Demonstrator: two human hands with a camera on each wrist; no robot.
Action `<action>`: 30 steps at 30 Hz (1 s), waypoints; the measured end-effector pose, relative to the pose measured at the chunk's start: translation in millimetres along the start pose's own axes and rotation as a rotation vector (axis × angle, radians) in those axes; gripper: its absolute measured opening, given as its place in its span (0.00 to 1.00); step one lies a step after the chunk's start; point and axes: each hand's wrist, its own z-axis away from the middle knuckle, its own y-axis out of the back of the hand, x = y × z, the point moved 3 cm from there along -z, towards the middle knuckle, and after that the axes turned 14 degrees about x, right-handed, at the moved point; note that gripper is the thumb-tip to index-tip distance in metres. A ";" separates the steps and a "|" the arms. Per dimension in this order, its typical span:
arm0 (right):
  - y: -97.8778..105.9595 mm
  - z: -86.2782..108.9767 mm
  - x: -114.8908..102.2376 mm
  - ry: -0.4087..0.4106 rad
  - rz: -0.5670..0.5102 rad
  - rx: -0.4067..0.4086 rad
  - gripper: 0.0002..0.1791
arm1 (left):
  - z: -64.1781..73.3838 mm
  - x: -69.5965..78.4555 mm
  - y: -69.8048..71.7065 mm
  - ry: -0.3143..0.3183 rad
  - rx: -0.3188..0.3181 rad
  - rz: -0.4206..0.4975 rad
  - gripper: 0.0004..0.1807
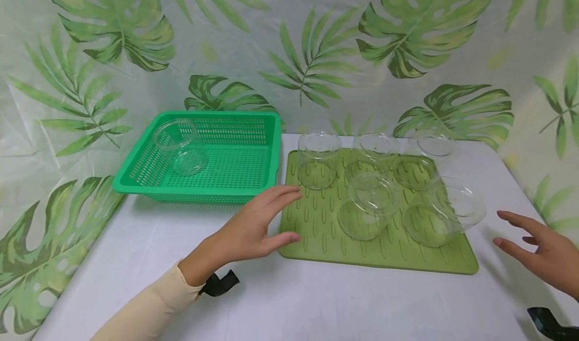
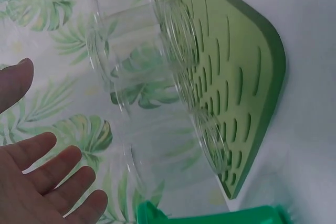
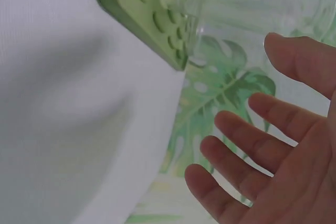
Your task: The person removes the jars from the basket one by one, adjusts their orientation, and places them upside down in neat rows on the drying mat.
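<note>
Several clear, round containers stand on a green ridged mat, among them a front-middle container [image 1: 368, 205], a front-right container [image 1: 441, 213] and a back-left container [image 1: 318, 160]. My left hand [image 1: 258, 225] hovers by the left edge of the mat [image 1: 316, 240], its fingers extended and holding nothing. At the right, my right hand [image 1: 545, 250] is apart from the front-right container, thumb and fingers spread with nothing between them. In the right wrist view, the palm and fingers [image 3: 252, 150] show beside the mat's corner. Another clear container [image 1: 181, 147] sits inside the green basket.
A green plastic basket [image 1: 196, 196] with slotted walls stands at the back left, close to the mat. White cloth [image 1: 316, 301] covers the table. Behind it hangs a leaf-printed curtain [image 1: 312, 54]. Black straps circle both wrists.
</note>
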 end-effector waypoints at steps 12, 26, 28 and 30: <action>-23.9 6.6 -0.6 0.045 0.018 -0.229 0.43 | -6.0 -52.8 55.4 0.169 0.136 -0.097 0.38; -43.3 14.7 -1.2 0.404 0.007 -0.058 0.39 | -12.8 -192.3 151.3 0.838 -0.041 -0.221 0.51; -43.1 15.8 -2.1 0.408 0.024 -0.054 0.39 | -14.0 -200.3 153.9 0.894 -0.060 -0.222 0.53; -42.0 16.4 -3.4 0.400 0.039 -0.056 0.39 | -14.6 -205.5 153.9 0.951 -0.074 -0.214 0.56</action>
